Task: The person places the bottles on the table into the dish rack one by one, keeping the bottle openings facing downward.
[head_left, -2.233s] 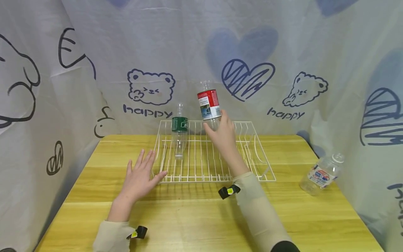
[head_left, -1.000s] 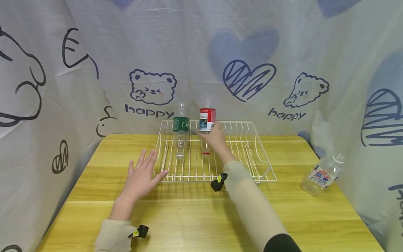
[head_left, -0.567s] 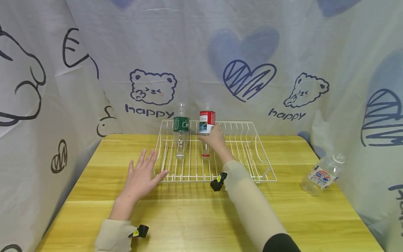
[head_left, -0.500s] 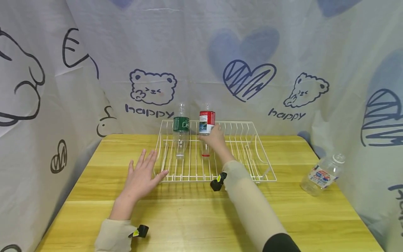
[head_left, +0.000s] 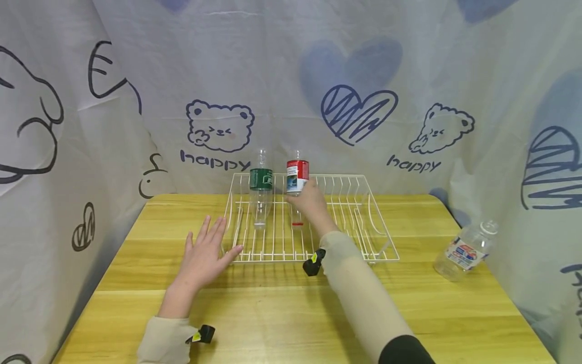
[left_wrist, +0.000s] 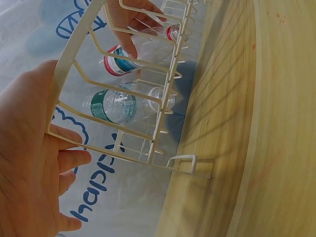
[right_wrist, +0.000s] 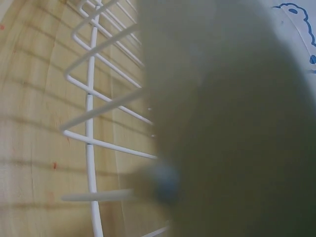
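gripping a smooth, clear plastic bottle (head_left: 293,187) with a red, white and blue label, the right hand (head_left: 310,199) has its thumb and fingers clamped on it. this bottle is upside down in the white rack (head_left: 291,261), with its red cap (head_left: 297,224) low between the thin, bent wires. beside it, not touching, is a see-through green-label bottle (head_left: 261,179). the left hand (head_left: 202,258) has straight fingers spread apart, by the rack's left side. a fat, clear bottle (head_left: 464,254) is well apart, on the right of the stripy yellow wood bench (head_left: 273,313).
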`<state>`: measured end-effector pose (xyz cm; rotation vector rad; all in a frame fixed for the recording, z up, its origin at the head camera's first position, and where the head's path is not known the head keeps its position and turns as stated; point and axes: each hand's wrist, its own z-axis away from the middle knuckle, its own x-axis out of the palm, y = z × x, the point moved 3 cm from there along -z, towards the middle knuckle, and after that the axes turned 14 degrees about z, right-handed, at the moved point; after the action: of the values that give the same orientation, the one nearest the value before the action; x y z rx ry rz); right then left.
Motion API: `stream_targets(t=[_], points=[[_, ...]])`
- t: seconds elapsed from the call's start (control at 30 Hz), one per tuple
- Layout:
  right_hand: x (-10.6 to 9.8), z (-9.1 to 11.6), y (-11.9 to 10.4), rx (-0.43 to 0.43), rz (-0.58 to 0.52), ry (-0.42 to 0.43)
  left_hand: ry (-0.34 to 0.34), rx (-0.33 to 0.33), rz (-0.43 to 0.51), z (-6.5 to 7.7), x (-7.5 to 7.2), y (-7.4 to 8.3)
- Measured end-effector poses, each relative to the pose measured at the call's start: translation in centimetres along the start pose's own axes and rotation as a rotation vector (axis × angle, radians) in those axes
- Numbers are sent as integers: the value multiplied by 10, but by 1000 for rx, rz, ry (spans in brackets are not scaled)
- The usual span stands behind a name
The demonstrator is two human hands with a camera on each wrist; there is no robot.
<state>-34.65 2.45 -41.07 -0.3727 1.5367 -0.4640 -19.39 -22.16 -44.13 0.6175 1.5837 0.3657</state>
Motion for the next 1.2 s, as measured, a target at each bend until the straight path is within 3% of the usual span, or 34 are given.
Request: stream_targets(t=[0.27, 0.8, 1.2], points=[[-3, -2, -3, -12, 174, 65, 4, -2, 4, 0, 0, 1], [-9, -2, -10, -51, 288, 132, 2, -3, -2, -2, 0, -1], [-43, 5, -20, -101, 365, 200, -5, 4, -18, -3, 1, -2]])
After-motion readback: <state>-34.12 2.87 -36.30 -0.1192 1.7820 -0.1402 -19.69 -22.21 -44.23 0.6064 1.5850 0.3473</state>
